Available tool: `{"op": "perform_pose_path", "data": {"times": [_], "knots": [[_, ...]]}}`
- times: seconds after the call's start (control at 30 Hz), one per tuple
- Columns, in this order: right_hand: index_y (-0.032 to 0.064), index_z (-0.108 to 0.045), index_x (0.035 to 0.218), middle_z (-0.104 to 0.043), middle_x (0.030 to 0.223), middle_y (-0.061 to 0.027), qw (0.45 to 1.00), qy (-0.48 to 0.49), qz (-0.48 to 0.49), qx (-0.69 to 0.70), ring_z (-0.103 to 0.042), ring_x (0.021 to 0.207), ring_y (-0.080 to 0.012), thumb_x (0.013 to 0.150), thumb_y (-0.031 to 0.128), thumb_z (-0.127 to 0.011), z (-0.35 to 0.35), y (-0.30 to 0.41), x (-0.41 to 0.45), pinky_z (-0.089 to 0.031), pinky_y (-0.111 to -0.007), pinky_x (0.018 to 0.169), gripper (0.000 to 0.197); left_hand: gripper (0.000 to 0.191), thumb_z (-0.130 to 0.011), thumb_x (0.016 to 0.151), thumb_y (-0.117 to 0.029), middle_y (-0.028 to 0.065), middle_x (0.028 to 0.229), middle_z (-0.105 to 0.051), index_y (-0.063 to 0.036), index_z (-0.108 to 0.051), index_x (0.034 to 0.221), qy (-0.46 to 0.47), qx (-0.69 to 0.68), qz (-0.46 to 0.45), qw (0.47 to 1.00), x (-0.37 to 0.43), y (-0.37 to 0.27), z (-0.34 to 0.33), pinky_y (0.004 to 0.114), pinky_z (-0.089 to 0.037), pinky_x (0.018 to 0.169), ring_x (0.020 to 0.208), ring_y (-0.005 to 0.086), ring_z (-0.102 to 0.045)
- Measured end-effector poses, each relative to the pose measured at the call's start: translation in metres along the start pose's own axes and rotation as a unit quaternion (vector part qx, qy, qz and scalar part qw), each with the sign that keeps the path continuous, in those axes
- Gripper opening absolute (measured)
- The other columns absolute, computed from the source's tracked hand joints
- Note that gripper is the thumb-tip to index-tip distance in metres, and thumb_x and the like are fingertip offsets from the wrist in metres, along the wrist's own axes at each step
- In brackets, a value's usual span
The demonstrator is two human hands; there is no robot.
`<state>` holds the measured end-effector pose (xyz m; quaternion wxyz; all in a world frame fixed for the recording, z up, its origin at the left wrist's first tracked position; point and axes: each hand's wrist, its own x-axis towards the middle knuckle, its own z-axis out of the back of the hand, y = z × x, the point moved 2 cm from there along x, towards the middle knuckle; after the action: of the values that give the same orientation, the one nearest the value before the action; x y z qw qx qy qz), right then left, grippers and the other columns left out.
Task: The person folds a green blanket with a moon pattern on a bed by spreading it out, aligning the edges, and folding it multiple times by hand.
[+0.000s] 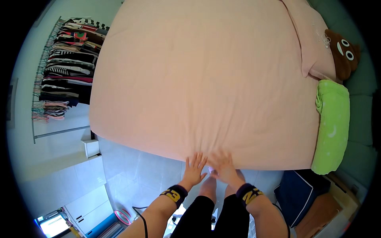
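Observation:
A pink fitted sheet (190,74) covers the bed in front of me, mostly smooth, with creases fanning out from its near edge. My left hand (194,170) rests at that edge, palm down and fingers spread, with nothing in it. Beside it, my right hand (223,168) is blurred; its fingers are apart over the near edge of the sheet and it holds nothing. Dark wristbands with yellow figures circle both wrists. Whether the right fingertips press on the cloth cannot be told.
A rolled light-green blanket (332,128) lies at the bed's right end, near a pink pillow (312,38) and a brown plush cushion (342,55). Clothes hang on a rack (70,65) at left. A navy storage bag (293,193) stands by the near right corner. Grey tiles (140,166) floor the room.

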<state>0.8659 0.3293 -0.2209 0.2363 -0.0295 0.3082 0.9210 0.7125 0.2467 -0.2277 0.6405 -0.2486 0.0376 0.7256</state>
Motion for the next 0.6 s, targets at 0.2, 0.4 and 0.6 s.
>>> {"op": "perform_pose_path", "data": {"times": [0.2, 0.4, 0.6], "knots": [[0.0178, -0.046, 0.12, -0.032, 0.132, -0.012, 0.999, -0.013, -0.017, 0.04, -0.025, 0.124, -0.031, 0.069, 0.031, -0.061, 0.033, -0.04, -0.005, -0.018, -0.048, 0.1, 0.054, 0.062, -0.056, 0.074, -0.026, 0.0128, 0.135, -0.027, -0.0109, -0.031, 0.128, -0.048, -0.054, 0.023, 0.997, -0.004, 0.05, 0.047, 0.048, -0.021, 0.098, 0.124, 0.0288, -0.025], [0.006, -0.032, 0.128, -0.028, 0.132, -0.0175, 0.955, -0.208, -0.2, -0.074, -0.023, 0.123, -0.0342, 0.069, 0.019, -0.061, 0.096, -0.115, 0.05, -0.018, -0.045, 0.101, 0.066, 0.065, -0.056, 0.073, -0.024, 0.0161, 0.134, -0.026, -0.0057, -0.028, 0.129, -0.183, -0.038, 0.085, 0.979, 0.069, 0.124, 0.097, 0.048, -0.02, 0.099, 0.124, 0.0321, -0.023], [0.0093, -0.028, 0.131, -0.024, 0.134, -0.0177, 0.91, -0.281, -0.273, -0.139, -0.019, 0.124, -0.036, 0.077, 0.022, -0.055, 0.13, -0.153, 0.122, -0.017, -0.046, 0.101, 0.062, 0.065, -0.055, 0.074, -0.03, 0.0153, 0.136, -0.022, -0.0087, -0.028, 0.13, -0.23, -0.051, 0.001, 0.972, 0.18, 0.157, 0.142, 0.052, -0.015, 0.1, 0.126, 0.0322, -0.018]]}}
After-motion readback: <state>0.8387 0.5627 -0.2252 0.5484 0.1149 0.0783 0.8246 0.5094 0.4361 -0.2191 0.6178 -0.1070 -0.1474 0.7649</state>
